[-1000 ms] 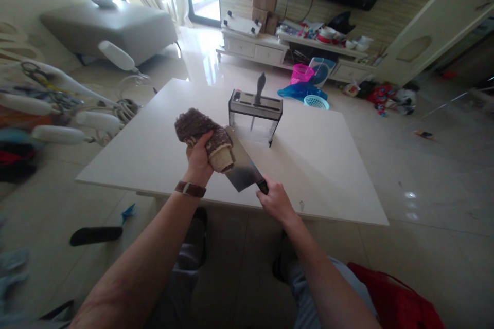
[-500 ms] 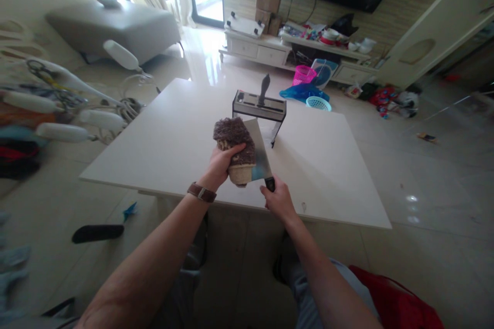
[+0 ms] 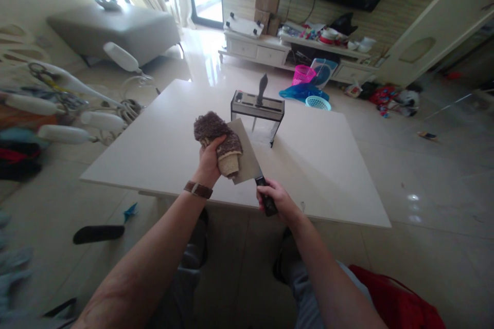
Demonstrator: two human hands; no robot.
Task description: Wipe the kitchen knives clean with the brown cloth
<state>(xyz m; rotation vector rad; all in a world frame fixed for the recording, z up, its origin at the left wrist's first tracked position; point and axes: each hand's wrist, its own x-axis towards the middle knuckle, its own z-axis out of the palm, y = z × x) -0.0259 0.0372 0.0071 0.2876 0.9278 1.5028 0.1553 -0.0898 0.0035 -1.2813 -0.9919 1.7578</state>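
My left hand [image 3: 210, 162] is closed around a bunched brown and beige cloth [image 3: 227, 139], its thumb pressed on top. In my right hand [image 3: 276, 198] is the black handle of a cleaver [image 3: 250, 157], whose broad metal blade slants up to the left. The cloth lies against or just over the blade's left part and hides some of it. Both are held above the white table [image 3: 316, 164]. Beyond them on the table stands a knife block [image 3: 258, 105] with clear sides, and one dark-handled knife [image 3: 262, 91] is upright in its slot.
A small clear item [image 3: 303, 206] lies near the table's front edge. White rounded bars of a stand [image 3: 121, 56] and cables are at the left. Past the table are a pink basket [image 3: 303, 74], a light-blue basket [image 3: 318, 103] and a long white cabinet [image 3: 254, 51].
The cloth has moved left with my left hand, uncovering more of the blade. The cleaver has shifted slightly left and toward me, and more of its handle shows.
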